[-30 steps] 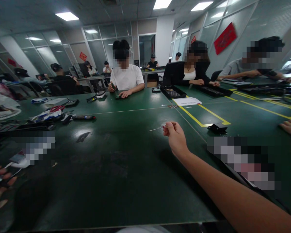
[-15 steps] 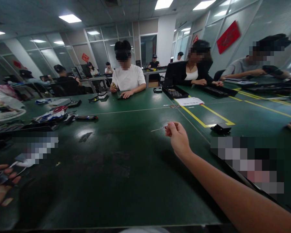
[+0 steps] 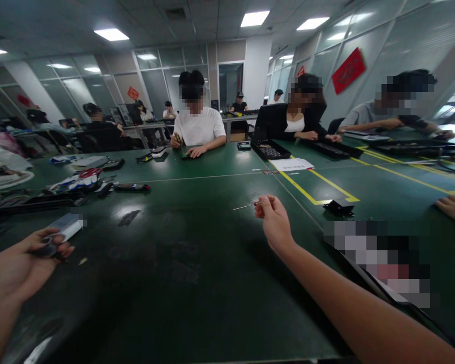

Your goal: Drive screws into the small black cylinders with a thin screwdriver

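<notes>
At the lower left, my left hand (image 3: pixel 20 265) is closed around a small dark, glossy object (image 3: pixel 47 248), mostly covered by the fingers. Right beyond those fingers lies a grey-white box-like thing (image 3: pixel 68 227), partly blurred out; whether the hand touches it I cannot tell. My right hand (image 3: pixel 275 217) is stretched out over the middle of the green table (image 3: pixel 212 303). Its thumb and fingers pinch a slim screwdriver-like tool (image 3: pixel 244 207) with a thin metal shaft pointing left and a bit of red at the grip.
To the left lie gloves (image 3: pixel 78 183), red-handled scissors (image 3: pixel 91 172) and a dark pen-shaped tool (image 3: pixel 132 187). A black block (image 3: pixel 340 206) stands at right, beside a blurred-out item. Across the table, people sit near black trays (image 3: pixel 270 149) and a white paper sheet (image 3: pixel 291 164).
My left hand has come further into view, moving up and right with the dark object in its fingers. My right hand stays nearly in place with its tool. The view has tilted slightly.
</notes>
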A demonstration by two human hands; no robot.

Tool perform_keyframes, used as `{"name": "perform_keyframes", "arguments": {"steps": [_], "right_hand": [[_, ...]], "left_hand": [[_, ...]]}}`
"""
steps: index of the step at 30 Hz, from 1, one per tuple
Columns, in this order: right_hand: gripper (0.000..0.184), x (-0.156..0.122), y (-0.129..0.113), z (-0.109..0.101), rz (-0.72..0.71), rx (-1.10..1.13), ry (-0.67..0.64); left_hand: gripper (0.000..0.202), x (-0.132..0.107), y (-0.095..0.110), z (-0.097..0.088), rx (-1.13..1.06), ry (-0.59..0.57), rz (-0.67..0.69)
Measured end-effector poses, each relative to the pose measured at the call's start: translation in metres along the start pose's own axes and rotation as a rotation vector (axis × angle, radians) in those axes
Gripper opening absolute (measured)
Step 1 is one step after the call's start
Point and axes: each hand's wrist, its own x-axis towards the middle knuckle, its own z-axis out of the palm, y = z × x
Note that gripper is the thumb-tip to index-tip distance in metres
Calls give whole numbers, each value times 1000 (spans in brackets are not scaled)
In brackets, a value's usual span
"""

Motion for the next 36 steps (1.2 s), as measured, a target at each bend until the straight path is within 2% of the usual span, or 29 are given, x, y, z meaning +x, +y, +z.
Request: {"name": "perform_keyframes", "arguments": {"steps": [3,8,13,17,20,22,27,31,36], "right_hand": [[26,0,-1,-1,-1,-3,6],[26,-1,-5,-2,-23,-32,-23],[29,-3,-8,-2,-59,-101,-59],[28,-4,-7,-2,-49,-86,-55],[26,-2,-5,-2,-31,-36,-41],[26,-2,-4,-2,-23,-22,-40],[31,-4,-7,-4,-77,-185,-114],[29,-7,-8,-4,-118,-193,-166],[29,-9,-6,-3,-106,-138,-194]], "left_hand": [[25,-10,5,34,-117,-93,-139],[21,-23,2,97,-143,-385,-125],[28,-36,-15,159,-115,-649,9],[23,-54,-27,205,-67,-821,135],[21,-66,-36,234,-50,-905,209],[24,-74,-45,251,6,-914,287],[48,-85,-77,273,313,-838,575],[33,-86,-93,273,429,-864,731],[23,-90,-87,268,499,-923,870]]}}
